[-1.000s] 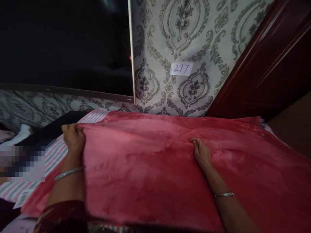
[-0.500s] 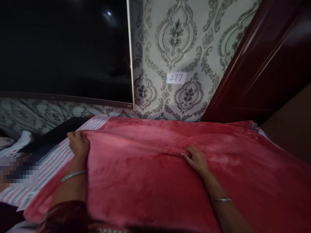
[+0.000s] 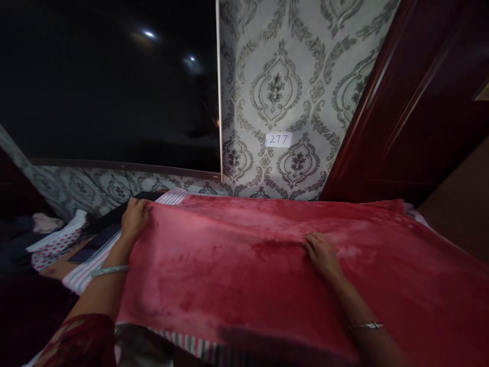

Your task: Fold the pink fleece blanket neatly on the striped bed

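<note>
A: Where is the red plush blanket (image 3: pixel 229 278)?
B: Spread across the lower part of the view, below the patterned wallpaper (image 3: pixel 275 92), with a raised fold running between the person's hands.
A: How does the left hand (image 3: pixel 135 219) grip?
B: Its fingers are closed on the blanket's left edge, near the far corner. A pale bangle (image 3: pixel 110 270) circles that wrist.
A: And the right hand (image 3: pixel 323 255)?
B: It lies around the middle of the blanket, fingers bent and drawn in, pinching the other end of the fold. Its palm is turned down, so I can't tell how much fabric is bunched inside. There's a thin silver bracelet (image 3: pixel 367 325) on that wrist.
A: What's around the blanket?
B: Striped fabric (image 3: pixel 172 197) shows past its far left corner and under the left forearm. Behind, a television (image 3: pixel 114 92) hangs at left, a paper label (image 3: pixel 278 139) reading "277" is on the wallpaper, and a dark red door (image 3: pixel 412 117) stands at right.
</note>
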Demonstrator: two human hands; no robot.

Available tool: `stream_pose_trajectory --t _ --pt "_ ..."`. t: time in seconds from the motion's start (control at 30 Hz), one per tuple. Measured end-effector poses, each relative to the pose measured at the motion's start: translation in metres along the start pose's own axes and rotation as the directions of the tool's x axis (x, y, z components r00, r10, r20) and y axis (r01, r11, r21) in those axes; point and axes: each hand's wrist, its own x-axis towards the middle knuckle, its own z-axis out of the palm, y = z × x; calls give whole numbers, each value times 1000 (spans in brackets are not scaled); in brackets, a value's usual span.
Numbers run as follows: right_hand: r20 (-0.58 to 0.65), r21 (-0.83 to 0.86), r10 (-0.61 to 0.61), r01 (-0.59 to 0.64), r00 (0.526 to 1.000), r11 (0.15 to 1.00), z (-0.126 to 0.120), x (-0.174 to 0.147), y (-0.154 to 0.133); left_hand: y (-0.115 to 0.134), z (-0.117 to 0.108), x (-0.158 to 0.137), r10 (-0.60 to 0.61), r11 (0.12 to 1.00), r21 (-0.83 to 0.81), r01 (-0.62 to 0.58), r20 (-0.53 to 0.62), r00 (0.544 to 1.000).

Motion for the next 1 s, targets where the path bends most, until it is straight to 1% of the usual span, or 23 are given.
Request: stream_pose_trajectory --t 0.07,0.2,0.3,0.4,0.47,0.53,0.63,0.7,0.77,0.83,0.9,0.93,1.0 --pt "-25 9 -19 20 999 1000 -11 -4 -2 -1 -11 -4 13 1000 6 -13 5 1000" --pt "-71 21 -52 53 996 998 -30 -15 -6 -4 -26 -19 31 999 10 -31 28 999" --pt "-86 17 -80 81 993 997 -43 -20 -8 -6 -39 -29 48 999 12 -48 -11 999" --pt "-88 10 -89 90 992 996 -59 -19 -9 -2 -59 -33 68 997 29 -67 -46 997" --pt "-96 5 -61 61 994 998 -70 -17 -11 5 -75 -34 85 996 46 -82 -46 995" --pt "-113 -4 -8 8 994 1000 -81 -14 -14 14 -92 -35 94 994 59 -91 -51 994" --pt "-146 -20 81 -84 986 996 -102 -7 -21 29 -115 -36 101 994 44 -97 -111 989" --pt "-174 -28 108 -115 979 993 -117 -1 -25 37 -127 -36 128 992 8 -129 -187 974" --pt "-208 -44 100 -112 973 993 -132 5 -26 44 -137 -37 149 984 -57 -169 -257 955" --pt "-254 -80 82 -105 964 991 -145 9 -24 50 -146 -37 110 973 -166 -163 -286 952" --pt "-301 -139 63 -109 952 984 -159 12 -22 56 -152 -37 38 951 -282 -124 -292 956" --pt "-323 -174 55 -117 945 978 -166 14 -21 60 -155 -38 8 939 -324 -114 -311 950" --pt "-353 -240 40 -132 935 962 -182 17 -20 68 -162 -40 -10 924 -357 -138 -384 923"
